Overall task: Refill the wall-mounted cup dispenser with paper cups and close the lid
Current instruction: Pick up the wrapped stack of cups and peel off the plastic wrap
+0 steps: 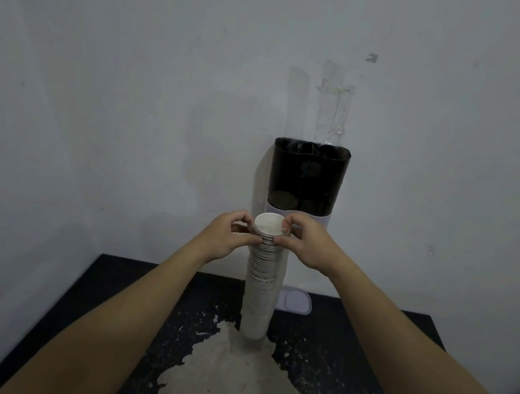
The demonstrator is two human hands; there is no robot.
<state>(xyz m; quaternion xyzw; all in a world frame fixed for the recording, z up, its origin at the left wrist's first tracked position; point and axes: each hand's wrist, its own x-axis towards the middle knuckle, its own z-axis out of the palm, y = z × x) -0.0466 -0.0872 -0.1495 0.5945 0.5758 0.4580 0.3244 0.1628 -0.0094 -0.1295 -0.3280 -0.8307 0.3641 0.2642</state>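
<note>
A tall stack of white paper cups (pixel 258 297) stands upright on the black table (pixel 103 301), in a clear sleeve, directly below the dispenser. The wall-mounted cup dispenser (pixel 308 177) is a dark see-through tube with a white base and an open top. Its white lid (pixel 296 300) lies flat on the table by the wall, just right of the stack. My left hand (pixel 229 236) pinches the top of the stack from the left. My right hand (pixel 309 243) pinches it from the right, fingertips at the top rim.
The table's black coating is peeled off in a large pale patch (pixel 226 376) in front of the stack. Strips of clear tape (pixel 332 100) cling to the grey wall above the dispenser. The table's right edge runs at the far right.
</note>
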